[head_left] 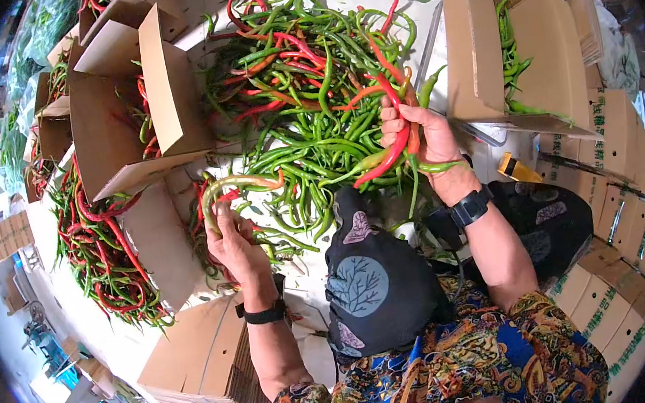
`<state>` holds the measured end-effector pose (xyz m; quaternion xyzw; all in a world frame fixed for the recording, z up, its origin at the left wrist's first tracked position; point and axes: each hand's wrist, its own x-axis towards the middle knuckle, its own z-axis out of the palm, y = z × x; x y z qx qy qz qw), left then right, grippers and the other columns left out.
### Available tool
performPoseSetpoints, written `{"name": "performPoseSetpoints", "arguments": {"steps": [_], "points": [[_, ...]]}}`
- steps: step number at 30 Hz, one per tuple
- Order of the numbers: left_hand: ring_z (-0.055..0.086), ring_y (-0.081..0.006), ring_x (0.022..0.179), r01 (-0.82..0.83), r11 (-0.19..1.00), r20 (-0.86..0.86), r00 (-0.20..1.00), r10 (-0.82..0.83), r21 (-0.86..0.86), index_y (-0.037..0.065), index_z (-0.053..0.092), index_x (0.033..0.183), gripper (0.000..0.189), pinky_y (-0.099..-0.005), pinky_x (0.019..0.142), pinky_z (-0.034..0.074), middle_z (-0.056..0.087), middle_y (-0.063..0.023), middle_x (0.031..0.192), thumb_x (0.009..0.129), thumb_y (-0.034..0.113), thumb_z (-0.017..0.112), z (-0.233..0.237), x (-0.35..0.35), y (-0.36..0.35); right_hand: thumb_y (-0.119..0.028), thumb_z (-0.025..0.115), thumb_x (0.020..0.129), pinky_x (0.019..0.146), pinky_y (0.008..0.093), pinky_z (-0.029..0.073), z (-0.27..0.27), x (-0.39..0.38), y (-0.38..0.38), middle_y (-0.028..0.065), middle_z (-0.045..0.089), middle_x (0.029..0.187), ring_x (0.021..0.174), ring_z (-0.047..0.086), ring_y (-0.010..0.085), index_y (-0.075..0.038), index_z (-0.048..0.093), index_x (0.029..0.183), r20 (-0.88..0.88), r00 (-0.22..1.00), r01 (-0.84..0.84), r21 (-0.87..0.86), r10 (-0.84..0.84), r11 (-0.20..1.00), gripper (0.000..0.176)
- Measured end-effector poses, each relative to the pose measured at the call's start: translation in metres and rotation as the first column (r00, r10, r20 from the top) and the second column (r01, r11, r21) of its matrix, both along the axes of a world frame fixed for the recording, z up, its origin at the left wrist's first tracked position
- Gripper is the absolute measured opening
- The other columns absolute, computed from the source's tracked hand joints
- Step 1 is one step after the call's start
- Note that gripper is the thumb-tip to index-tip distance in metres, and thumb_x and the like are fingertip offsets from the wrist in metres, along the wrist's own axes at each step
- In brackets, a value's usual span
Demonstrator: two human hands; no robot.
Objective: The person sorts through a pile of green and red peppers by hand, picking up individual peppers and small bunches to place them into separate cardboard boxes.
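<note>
My left hand (234, 243) is closed on one curved chili pepper (241, 180), pale green turning orange-red at its tip. It is held up to the left of the big heap. In my right hand (432, 141) is a bunch of long chili peppers (386, 162), red, orange and green, with ends sticking out on both sides of the fist. Beneath and beyond both hands spreads a heap of mixed green and red chili peppers (316, 136) on a pale surface. Some peppers under my right hand are hidden by it.
An open cardboard box (123, 104) with red peppers stands left, and another open box (483, 54) with green peppers stands right. A second pepper pile (98, 246) lies far left. Flattened cartons (197, 353) are stacked lower left. A yellow-and-black tool (519, 169) lies at right.
</note>
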<state>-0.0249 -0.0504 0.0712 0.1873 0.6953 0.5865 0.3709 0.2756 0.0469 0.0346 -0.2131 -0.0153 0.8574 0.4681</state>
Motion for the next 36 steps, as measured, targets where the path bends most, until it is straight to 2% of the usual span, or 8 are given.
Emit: {"name": "performPoseSetpoints", "arguments": {"steps": [6,9,14,16,21,24,26,36], "points": [[0.049,-0.007,0.068,0.209,0.978,-0.16,0.966,-0.202,0.027,0.001,0.057,0.11,0.029,-0.0225,0.061,0.04,0.058,-0.0007,0.079,0.096,0.026,0.053,0.014,0.042,0.04,-0.007,0.064,0.086,0.078,0.0318,0.048,-0.004,-0.02,-0.002,0.0058,0.06,0.094,0.087,0.058,0.0158,-0.003,0.055,0.114,0.25,0.967,0.036,0.004,-0.036,0.999,0.03],[0.057,-0.0161,0.1,0.579,0.815,-0.112,0.81,-0.575,0.006,0.001,0.055,0.122,0.037,-0.0302,0.091,0.042,0.06,-0.0075,0.106,0.095,0.026,0.054,0.011,0.078,0.063,-0.02,0.07,0.085,0.078,0.0279,0.047,0.003,-0.046,-0.001,0.0006,0.063,0.088,0.087,0.059,0.0126,-0.004,0.064,0.1,0.48,0.875,0.041,0.063,-0.066,0.997,0.023],[0.053,-0.0182,0.111,0.75,0.648,0.044,0.649,-0.76,0.136,-0.002,0.034,0.138,0.072,-0.0308,0.095,0.043,0.057,-0.0141,0.117,0.08,0.013,0.075,-0.015,0.124,0.079,-0.033,0.053,0.097,0.099,0.032,0.041,0.019,-0.056,0.012,0.0039,0.055,0.125,0.114,0.052,0.0144,-0.007,0.048,0.133,0.375,0.927,-0.042,0.106,-0.001,0.993,0.045],[0.058,-0.0145,0.09,0.736,0.676,0.012,0.676,-0.736,0.026,-0.002,0.046,0.124,0.058,-0.0284,0.083,0.049,0.06,-0.0067,0.105,0.078,0.014,0.076,-0.014,0.119,0.085,-0.034,0.052,0.097,0.101,0.0324,0.04,0.022,-0.055,0.013,0.004,0.054,0.125,0.116,0.051,0.0146,-0.006,0.046,0.135,0.395,0.917,-0.13,0.169,0.053,0.977,0.046],[0.06,-0.0154,0.088,0.633,0.747,0.361,0.661,-0.658,0.204,0.0,0.05,0.117,0.046,-0.0309,0.079,0.051,0.061,-0.0063,0.098,0.079,0.019,0.069,-0.011,0.1,0.096,-0.038,0.051,0.097,0.098,0.028,0.04,0.074,-0.038,0.018,0.0124,0.055,0.125,0.112,0.051,0.0137,0.005,0.044,0.134,0.846,0.534,-0.467,0.309,-0.014,0.828,0.057],[0.06,-0.0206,0.082,0.47,0.822,0.619,0.552,-0.558,0.321,0.003,0.048,0.116,0.049,-0.0345,0.076,0.051,0.058,-0.0081,0.094,0.077,0.024,0.069,-0.007,0.09,0.095,-0.031,0.054,0.095,0.086,0.0292,0.047,0.102,-0.015,0.019,0.0087,0.064,0.112,0.103,0.06,0.0162,-0.001,0.061,0.117,0.852,0.467,-0.316,0.413,-0.239,0.854,0.038],[0.055,-0.0184,0.08,0.394,0.787,0.696,0.38,-0.61,0.475,0.003,0.048,0.115,0.046,-0.0343,0.075,0.048,0.054,-0.0057,0.09,0.078,0.023,0.068,-0.023,0.082,0.095,-0.03,0.055,0.095,0.082,0.0261,0.047,0.119,-0.004,0.019,0.0082,0.064,0.111,0.101,0.061,0.0138,-0.002,0.062,0.114,0.808,0.524,-0.167,0.408,-0.27,0.897,0.034],[0.046,-0.0141,0.075,0.177,0.779,0.774,0.115,-0.623,0.601,-0.001,0.048,0.116,0.047,-0.032,0.071,0.041,0.05,-0.0036,0.087,0.08,0.024,0.063,-0.032,0.076,0.095,-0.025,0.056,0.095,0.075,0.0229,0.045,0.068,0.004,0.009,0.0034,0.065,0.1,0.088,0.059,0.0098,-0.003,0.061,0.111,0.812,0.582,-0.177,0.163,-0.031,0.971,0.028]]}}
